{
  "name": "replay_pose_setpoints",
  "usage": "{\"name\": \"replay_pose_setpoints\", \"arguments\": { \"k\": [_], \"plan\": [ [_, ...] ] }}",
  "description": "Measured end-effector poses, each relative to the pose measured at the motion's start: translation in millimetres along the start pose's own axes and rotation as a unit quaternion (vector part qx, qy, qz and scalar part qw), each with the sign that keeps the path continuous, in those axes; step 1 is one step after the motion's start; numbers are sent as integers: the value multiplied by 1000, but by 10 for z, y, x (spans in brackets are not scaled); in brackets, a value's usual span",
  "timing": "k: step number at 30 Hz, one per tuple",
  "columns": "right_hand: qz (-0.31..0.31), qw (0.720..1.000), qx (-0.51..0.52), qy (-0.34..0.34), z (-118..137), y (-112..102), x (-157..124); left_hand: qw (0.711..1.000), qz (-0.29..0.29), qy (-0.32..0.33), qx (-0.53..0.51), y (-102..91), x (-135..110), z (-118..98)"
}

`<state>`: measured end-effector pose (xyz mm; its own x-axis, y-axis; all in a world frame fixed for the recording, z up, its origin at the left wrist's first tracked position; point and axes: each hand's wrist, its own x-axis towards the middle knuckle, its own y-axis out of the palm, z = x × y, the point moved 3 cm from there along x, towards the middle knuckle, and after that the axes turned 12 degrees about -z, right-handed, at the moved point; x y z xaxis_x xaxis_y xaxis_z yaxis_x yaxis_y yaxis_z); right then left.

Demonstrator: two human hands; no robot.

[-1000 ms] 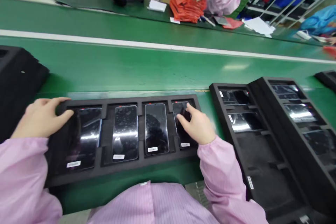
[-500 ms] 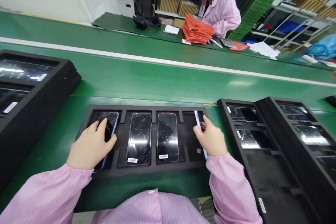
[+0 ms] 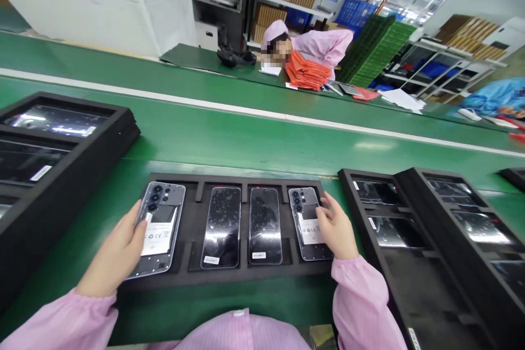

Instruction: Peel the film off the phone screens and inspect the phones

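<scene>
My left hand [image 3: 112, 249] is closed on the left edge of a smartphone [image 3: 174, 251], tilted over the leftmost slot of the black foam tray [image 3: 184, 279]. Its back faces up, with camera rings and a white label under a see-through cover. At the tray's right end, my right hand [image 3: 338, 227] has curled fingers gripping the right edge of another smartphone [image 3: 305, 219], also back up in or just over its slot. Between them, two phones, the left middle phone [image 3: 221, 224] and the right middle phone [image 3: 265, 224], lie screen up with small white stickers.
Stacked black foam trays [image 3: 82, 158] with phones stand at the left. More foam trays [image 3: 418, 273] holding phones are on the right. Across the green bench [image 3: 246, 142], a person in pink [image 3: 320, 44] leans over orange bags [image 3: 307, 71].
The left phone was screen up in its slot and now shows its back, raised in my left hand. The right phone has gone from on edge to back up. The person opposite has bent down.
</scene>
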<state>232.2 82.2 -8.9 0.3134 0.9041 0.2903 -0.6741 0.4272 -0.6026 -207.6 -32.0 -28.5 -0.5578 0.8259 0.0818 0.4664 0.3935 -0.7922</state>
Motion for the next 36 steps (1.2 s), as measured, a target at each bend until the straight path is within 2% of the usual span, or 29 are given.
{"name": "replay_pose_setpoints", "arguments": {
  "k": [2,4,5,8,11,13,15,17,19,20,22,24,27,29,32,34,36],
  "plan": [
    [-21,991,-51,-120,212,108,-152,999,17,17,24,160,-95,-43],
    [10,975,-74,-211,491,298,-392,996,32,59,52,270,-167,-121],
    [41,969,-86,-229,633,414,-528,993,37,84,69,295,-185,-160],
    [138,945,-193,-225,1000,744,-895,980,79,127,130,228,-146,-247],
    [166,918,-321,-166,1175,899,-1031,968,130,96,194,-19,12,-373],
    [169,910,-354,-134,1188,913,-991,962,107,90,237,-177,123,-575],
    [172,907,-365,-119,1155,899,-905,959,61,125,247,-204,167,-876],
    [172,904,-374,-118,1127,883,-826,950,60,166,259,-46,107,-1185],
    [169,903,-378,-118,1134,869,-781,936,117,204,263,247,-39,-1433],
    [166,905,-376,-112,1148,861,-771,927,145,211,276,399,-123,-1515],
    [161,910,-370,-97,1188,844,-772,914,155,204,314,639,-262,-1607],
    [158,909,-372,-102,1229,829,-786,908,145,204,335,772,-350,-1636],
    [161,891,-397,-149,1259,804,-786,913,138,203,326,765,-368,-1625],
    [168,882,-405,-174,1250,754,-756,924,142,192,298,648,-310,-1593],
    [171,881,-407,-169,1199,595,-679,947,149,167,229,376,-154,-1453],
    [155,885,-414,-147,1153,460,-638,965,147,128,178,200,-33,-1268],
    [133,897,-403,-126,1107,345,-617,982,154,80,80,101,55,-1054]
  ]
}}
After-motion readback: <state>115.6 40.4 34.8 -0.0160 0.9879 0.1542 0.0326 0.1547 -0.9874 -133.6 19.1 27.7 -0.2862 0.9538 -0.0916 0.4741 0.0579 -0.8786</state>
